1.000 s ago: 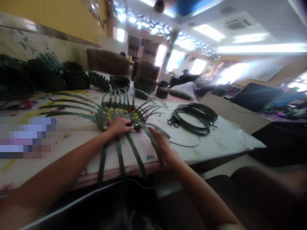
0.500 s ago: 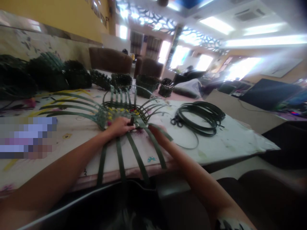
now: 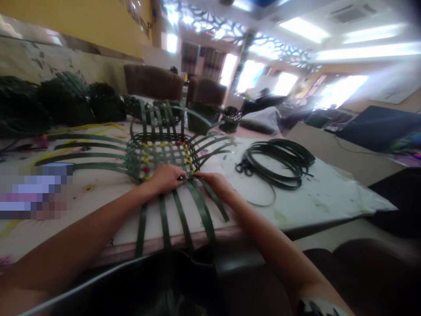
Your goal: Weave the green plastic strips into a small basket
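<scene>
While the part-woven basket of flat dark green strips with yellow accents [image 3: 162,151] lies on the pale, flower-patterned tabletop [image 3: 296,210], both hands work at its near edge. Left hand [image 3: 169,177]: grip closed on that edge. Right hand [image 3: 215,182]: fingertips at the basket's near right corner; pinching or merely touching, cannot tell. Long, flat, dark green loose strips [image 3: 202,206] run from the basket's near side past the table edge. Right of the basket: small dark scissors [image 3: 244,166] beside a coil of dark green strip [image 3: 301,156].

Risks (judged): a slackened left grip could loosen the corner weave; a sleeve or lap catching the overhanging ends could skew the basket.
</scene>
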The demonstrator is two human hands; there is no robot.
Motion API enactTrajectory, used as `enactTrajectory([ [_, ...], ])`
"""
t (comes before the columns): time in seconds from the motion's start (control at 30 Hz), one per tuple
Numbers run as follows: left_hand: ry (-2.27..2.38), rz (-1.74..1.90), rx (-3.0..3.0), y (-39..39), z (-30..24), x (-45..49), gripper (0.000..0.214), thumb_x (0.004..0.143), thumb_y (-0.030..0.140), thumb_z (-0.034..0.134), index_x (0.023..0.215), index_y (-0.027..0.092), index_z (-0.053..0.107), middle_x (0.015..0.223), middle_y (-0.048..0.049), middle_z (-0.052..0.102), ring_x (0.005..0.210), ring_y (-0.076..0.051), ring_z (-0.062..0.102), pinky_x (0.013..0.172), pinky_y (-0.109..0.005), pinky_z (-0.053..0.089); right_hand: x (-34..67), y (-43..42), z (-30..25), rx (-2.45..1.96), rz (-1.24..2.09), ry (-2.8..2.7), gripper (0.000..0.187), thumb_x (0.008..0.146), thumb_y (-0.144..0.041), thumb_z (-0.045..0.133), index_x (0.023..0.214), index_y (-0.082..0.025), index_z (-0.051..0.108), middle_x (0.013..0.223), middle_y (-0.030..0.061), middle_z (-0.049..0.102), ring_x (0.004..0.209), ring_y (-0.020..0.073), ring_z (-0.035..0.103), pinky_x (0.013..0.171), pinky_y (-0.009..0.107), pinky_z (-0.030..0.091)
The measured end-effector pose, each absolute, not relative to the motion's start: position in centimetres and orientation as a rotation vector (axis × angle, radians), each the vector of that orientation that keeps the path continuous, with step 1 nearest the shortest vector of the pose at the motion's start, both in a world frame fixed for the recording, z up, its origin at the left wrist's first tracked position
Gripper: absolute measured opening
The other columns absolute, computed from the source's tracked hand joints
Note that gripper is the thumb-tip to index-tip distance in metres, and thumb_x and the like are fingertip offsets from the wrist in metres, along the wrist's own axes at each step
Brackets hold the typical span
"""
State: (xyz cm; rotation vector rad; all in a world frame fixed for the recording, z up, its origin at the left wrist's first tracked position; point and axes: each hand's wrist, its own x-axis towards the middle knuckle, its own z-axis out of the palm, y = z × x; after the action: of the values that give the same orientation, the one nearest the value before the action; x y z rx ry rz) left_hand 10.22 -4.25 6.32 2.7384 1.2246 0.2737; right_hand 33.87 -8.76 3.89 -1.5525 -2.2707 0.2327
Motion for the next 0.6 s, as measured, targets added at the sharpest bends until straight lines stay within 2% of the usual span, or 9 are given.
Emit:
enactTrajectory([
  [0.1, 1.162, 0.280, 2.745, -4.1, 6.0, 10.0, 0.034, 0.079, 0.023, 0.058, 0.106, 0.028, 0.078, 0.111, 0.0004, 0.077, 0.098, -0.020, 0.069, 0.077, -0.025, 0.046, 33.2, -8.7, 3.9, -1.524, 0.214, -2.300, 0.045, 0.087, -0.014, 0.057, 0.127, -0.029, 0.070, 0.118, 0.0024, 0.075, 0.103, 0.0204, 0.070, 0.092, 0.030, 0.052],
  [0.2, 1.099, 0.349, 2.713, -3.7, 6.0, 9.1, 0.034, 0.078, 0.021, 0.059, 0.105, 0.027, 0.078, 0.110, 0.0001, 0.077, 0.098, -0.019, 0.069, 0.082, -0.024, 0.046, 32.1, -8.1, 4.5, -1.511, 0.173, -2.328, 0.038, 0.085, -0.014, 0.058, 0.118, -0.025, 0.074, 0.112, 0.0034, 0.077, 0.099, 0.0197, 0.070, 0.089, 0.027, 0.050],
  [0.3, 1.146, 0.416, 2.597, -3.0, 6.5, 7.7, 0.029, 0.080, 0.031, 0.061, 0.101, 0.023, 0.080, 0.101, -0.0021, 0.079, 0.092, -0.020, 0.070, 0.077, -0.023, 0.046, 30.4, -7.2, 5.6, -1.555, 0.118, -2.337, 0.026, 0.086, -0.016, 0.059, 0.102, -0.022, 0.078, 0.101, 0.0049, 0.078, 0.091, 0.0196, 0.069, 0.081, 0.025, 0.047],
  [0.4, 1.068, 0.401, 2.413, -2.1, 7.4, 5.2, 0.035, 0.079, 0.041, 0.063, 0.101, 0.020, 0.080, 0.091, -0.0022, 0.079, 0.084, -0.018, 0.069, 0.073, -0.021, 0.047, 28.6, -6.3, 6.5, -1.613, 0.098, -2.353, 0.016, 0.084, -0.018, 0.061, 0.086, -0.019, 0.078, 0.084, 0.0060, 0.076, 0.076, 0.0183, 0.066, 0.068, 0.025, 0.042],
  [0.5, 0.964, 0.428, 2.224, -1.3, 8.5, 2.1, 0.047, 0.077, 0.045, 0.068, 0.116, 0.020, 0.076, 0.098, -0.0035, 0.079, 0.089, -0.019, 0.070, 0.077, -0.023, 0.051, 27.7, -5.8, 6.3, -1.599, 0.099, -2.330, 0.018, 0.085, -0.019, 0.060, 0.077, -0.017, 0.075, 0.071, 0.0046, 0.072, 0.068, 0.0162, 0.061, 0.060, 0.024, 0.036],
  [0.6, 1.083, 0.738, 2.073, -0.8, 9.5, -0.6, 0.051, 0.079, 0.051, 0.069, 0.117, 0.017, 0.075, 0.102, -0.0086, 0.078, 0.094, -0.023, 0.071, 0.082, -0.029, 0.054, 28.0, -5.8, 5.6, -1.556, 0.092, -2.272, 0.020, 0.084, -0.019, 0.057, 0.072, -0.017, 0.073, 0.066, 0.0029, 0.069, 0.067, 0.0157, 0.060, 0.058, 0.023, 0.034],
])
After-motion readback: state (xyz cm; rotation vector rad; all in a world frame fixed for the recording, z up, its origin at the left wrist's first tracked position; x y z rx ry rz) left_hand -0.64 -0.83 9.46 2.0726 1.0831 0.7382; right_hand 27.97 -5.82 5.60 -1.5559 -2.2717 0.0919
